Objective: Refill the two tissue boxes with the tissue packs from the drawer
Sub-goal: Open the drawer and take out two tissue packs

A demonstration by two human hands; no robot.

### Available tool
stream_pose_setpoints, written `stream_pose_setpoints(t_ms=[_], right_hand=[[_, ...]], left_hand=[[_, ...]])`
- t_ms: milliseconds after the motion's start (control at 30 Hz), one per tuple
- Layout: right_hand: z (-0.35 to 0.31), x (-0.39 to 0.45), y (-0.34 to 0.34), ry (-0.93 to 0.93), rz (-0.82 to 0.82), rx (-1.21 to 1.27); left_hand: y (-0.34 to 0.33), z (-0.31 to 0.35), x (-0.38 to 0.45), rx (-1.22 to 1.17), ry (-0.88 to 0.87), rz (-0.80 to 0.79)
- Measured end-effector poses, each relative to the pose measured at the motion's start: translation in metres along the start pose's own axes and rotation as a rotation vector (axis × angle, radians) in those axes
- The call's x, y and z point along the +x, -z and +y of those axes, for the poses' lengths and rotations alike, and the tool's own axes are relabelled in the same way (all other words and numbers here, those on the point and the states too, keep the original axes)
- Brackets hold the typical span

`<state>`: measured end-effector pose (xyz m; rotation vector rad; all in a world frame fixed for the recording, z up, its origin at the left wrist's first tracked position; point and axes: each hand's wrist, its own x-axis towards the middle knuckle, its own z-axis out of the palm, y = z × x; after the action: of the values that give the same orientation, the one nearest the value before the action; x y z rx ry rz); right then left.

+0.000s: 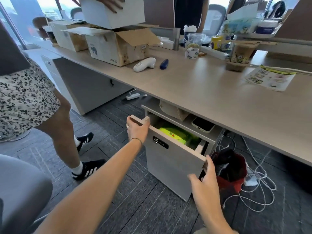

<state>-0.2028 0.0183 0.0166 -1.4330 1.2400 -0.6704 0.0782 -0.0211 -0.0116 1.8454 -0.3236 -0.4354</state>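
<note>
Under the desk a grey drawer (172,154) stands partly pulled out. Inside it lies a bright green tissue pack (175,135), mostly hidden by the drawer front. My left hand (137,128) grips the top left corner of the drawer front. My right hand (205,179) touches the drawer front's right edge, fingers spread and a little blurred. A tissue box (239,25) with a colourful print sits at the far right of the desk, a white sheet sticking out of its top.
The long desk (211,92) carries cardboard boxes (116,44), a white handheld device (145,64), a blue case (164,64), jars and leaflets. A phone (202,124) lies on the cabinet. Another person's legs (67,125) stand at left. A red bin (231,171) and cables sit right.
</note>
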Motion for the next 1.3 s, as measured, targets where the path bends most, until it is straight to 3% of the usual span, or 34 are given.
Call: stream_pose_setpoints(t_ms=[67,133,233,333,700,933,1133,1300], right_hand=[[0.007,-0.006,0.000,0.083,0.070,-0.095],[0.009,-0.016,0.002,0.158,0.093,-0.183],[0.009,-0.032,0.003,0.256,0.082,-0.330],[0.011,-0.049,-0.003,0.305,0.032,-0.425],[0.019,-0.104,-0.020,0.367,-0.167,-0.537],[-0.004,-0.049,-0.015,0.438,-0.142,-0.552],[-0.034,0.029,-0.022,0.543,-0.146,-0.595],[-0.028,0.066,-0.038,0.525,-0.267,-0.729]], left_hand=[[0.015,-0.003,-0.015,0.158,-0.048,0.072],[0.033,-0.002,-0.029,0.429,-0.248,0.129],[0.056,0.013,-0.048,0.791,-0.568,-0.090],[0.071,0.018,-0.072,0.947,-0.495,-0.305],[0.107,0.002,-0.127,1.301,-0.270,-0.423],[0.073,-0.015,-0.126,1.403,-0.072,-0.609],[0.063,-0.018,-0.124,1.412,-0.100,-0.572],[0.076,0.002,-0.120,1.348,-0.204,-0.487]])
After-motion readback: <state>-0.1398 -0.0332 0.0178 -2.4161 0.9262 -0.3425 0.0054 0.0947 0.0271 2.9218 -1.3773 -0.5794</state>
